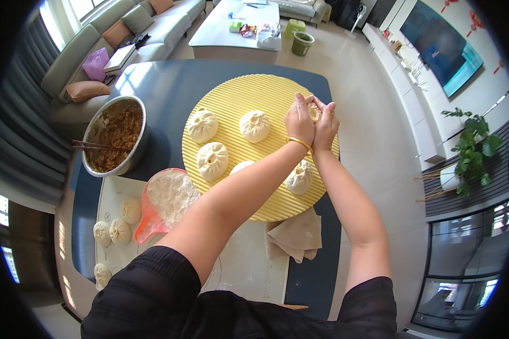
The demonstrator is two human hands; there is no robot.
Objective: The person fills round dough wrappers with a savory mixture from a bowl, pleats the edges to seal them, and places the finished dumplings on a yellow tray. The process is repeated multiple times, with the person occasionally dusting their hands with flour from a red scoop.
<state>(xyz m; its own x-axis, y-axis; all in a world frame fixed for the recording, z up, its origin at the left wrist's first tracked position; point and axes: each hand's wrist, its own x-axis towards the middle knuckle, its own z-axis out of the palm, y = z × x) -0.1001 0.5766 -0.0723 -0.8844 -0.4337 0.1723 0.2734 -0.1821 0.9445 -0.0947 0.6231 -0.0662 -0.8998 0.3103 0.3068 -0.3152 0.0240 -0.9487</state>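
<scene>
At the right rim of a round, ridged yellow mat (233, 99), my left hand (300, 120) and my right hand (325, 129) cup a pleated dough bun (314, 112) between them. Most of that bun is hidden by my fingers and palms. Several other pleated buns stand on the mat, among them one at the back left (202, 126), one in the middle (254, 126) and one in front of it to the left (212, 161). Just nearer than my hands sits another bun (299, 177), partly behind my left forearm.
A metal bowl (142, 123) of brown minced filling with chopsticks (102, 146) stands at the left. Before it lies a red scoop-shaped container (142, 231) of flour. Dough pieces (120, 232) lie on a white pastry mat (254, 262). A beige cloth (299, 233) touches the yellow mat's near edge.
</scene>
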